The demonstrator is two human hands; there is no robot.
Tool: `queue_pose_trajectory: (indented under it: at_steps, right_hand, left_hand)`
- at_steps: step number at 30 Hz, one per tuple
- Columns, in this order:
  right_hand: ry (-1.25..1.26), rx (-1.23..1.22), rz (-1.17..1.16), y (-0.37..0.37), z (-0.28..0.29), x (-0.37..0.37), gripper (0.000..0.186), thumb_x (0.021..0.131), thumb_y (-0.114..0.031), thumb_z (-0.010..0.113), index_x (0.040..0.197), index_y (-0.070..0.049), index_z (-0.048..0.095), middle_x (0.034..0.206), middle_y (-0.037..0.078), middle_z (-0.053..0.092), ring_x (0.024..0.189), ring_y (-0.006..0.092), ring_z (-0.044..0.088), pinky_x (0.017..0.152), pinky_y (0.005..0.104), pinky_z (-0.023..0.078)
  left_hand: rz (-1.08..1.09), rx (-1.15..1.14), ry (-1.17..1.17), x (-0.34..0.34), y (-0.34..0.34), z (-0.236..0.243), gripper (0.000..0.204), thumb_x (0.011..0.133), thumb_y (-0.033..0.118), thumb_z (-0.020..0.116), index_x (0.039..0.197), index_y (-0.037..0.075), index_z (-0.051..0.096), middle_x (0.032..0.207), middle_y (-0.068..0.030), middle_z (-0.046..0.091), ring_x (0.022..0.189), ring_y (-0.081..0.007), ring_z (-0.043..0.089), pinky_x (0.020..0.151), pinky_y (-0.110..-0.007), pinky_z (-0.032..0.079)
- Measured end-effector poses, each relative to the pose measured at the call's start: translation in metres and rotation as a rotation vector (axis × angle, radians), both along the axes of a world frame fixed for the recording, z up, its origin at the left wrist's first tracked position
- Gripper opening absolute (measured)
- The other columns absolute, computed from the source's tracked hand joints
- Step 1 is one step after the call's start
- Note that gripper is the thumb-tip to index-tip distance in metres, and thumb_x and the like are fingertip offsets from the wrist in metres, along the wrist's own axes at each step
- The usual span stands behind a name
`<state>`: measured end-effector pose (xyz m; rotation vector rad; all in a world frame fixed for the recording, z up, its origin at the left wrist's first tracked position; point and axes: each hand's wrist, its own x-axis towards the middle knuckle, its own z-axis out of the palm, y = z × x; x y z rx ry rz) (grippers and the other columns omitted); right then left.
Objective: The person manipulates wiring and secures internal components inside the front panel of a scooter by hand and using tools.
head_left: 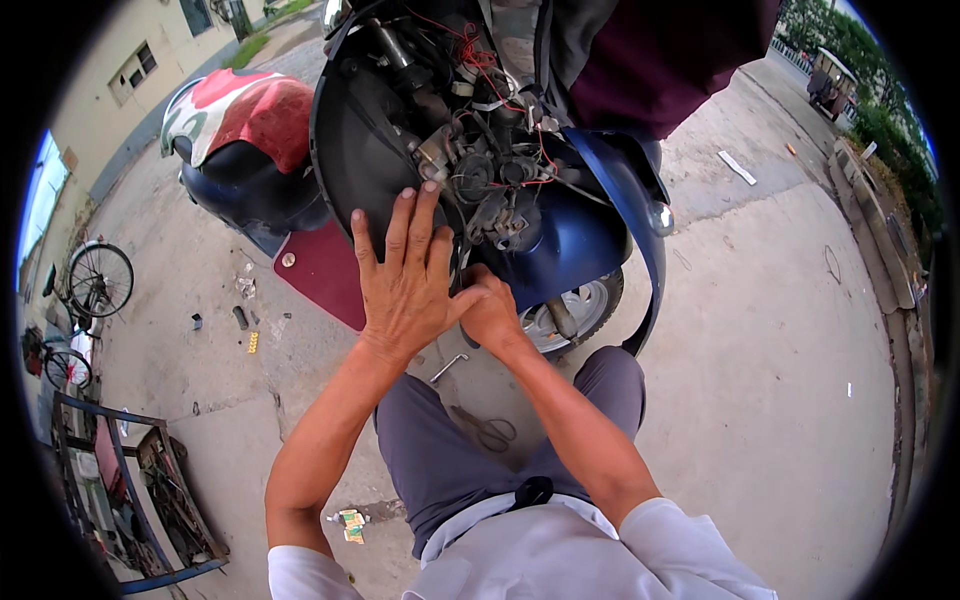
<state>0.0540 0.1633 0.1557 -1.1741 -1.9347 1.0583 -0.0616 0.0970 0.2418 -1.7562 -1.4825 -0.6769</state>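
Head view looks down at a blue scooter [580, 235] with its cover off, showing the engine parts [480, 170] and red wires [470, 50]. The left hand [405, 285] lies flat on the black inner panel [350, 150], fingers [400, 225] spread. The right hand [492, 310] reaches under the engine parts; I cannot tell how its fingers are. A metal tool [449, 368] lies on the concrete ground [780, 340].
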Motion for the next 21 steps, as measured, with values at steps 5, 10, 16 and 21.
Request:
queue_pose_trajectory:
  at_steps: [5, 10, 16, 21]
  right_hand:
    - [0.054, -0.104, 0.001, 0.004, -0.018, 0.005, 0.031, 0.085, -0.015, 0.068, 0.11, 0.003, 0.063, 0.092, 0.025, 0.072, 0.096, 0.0442, 0.07, 0.086, 0.0501, 0.053]
    - [0.091, -0.224, -0.023, 0.011, -0.029, 0.018, 0.037, 0.084, -0.009, 0.068, 0.117, 0.007, 0.062, 0.091, 0.016, 0.074, 0.088, 0.0276, 0.072, 0.081, 0.0372, 0.054]
    - [0.46, -0.487, 0.077, 0.024, -0.049, 0.025, 0.038, 0.092, -0.002, 0.062, 0.127, 0.01, 0.058, 0.09, 0.009, 0.072, 0.079, 0.0146, 0.067, 0.07, 0.0277, 0.05]
    - [0.417, -0.608, 0.01, 0.016, -0.025, 0.032, 0.041, 0.096, -0.005, 0.059, 0.135, 0.009, 0.056, 0.09, 0.006, 0.07, 0.065, 0.01, 0.055, 0.059, 0.0257, 0.044]
  left_hand:
    - [0.166, -0.127, 0.094, -0.015, 0.005, -0.03, 0.054, 0.075, 0.053, 0.078, 0.095, 0.005, 0.063, 0.161, -0.0138, 0.041, 0.153, -0.0314, 0.03, 0.125, -0.059, 0.01]
    - [0.143, -0.105, 0.143, -0.02, 0.005, -0.032, 0.031, 0.071, 0.029, 0.075, 0.089, 0.007, 0.062, 0.159, -0.0105, 0.045, 0.151, -0.0293, 0.035, 0.125, -0.058, 0.01]
    - [0.122, -0.011, 0.196, -0.028, 0.008, -0.03, 0.018, 0.072, 0.022, 0.07, 0.078, 0.011, 0.057, 0.15, -0.002, 0.056, 0.143, -0.0245, 0.047, 0.122, -0.064, 0.011]
    - [0.023, 0.021, 0.177, -0.033, 0.011, -0.036, 0.014, 0.074, 0.02, 0.068, 0.075, 0.012, 0.056, 0.137, 0.0031, 0.064, 0.129, -0.0184, 0.058, 0.12, -0.064, 0.016]
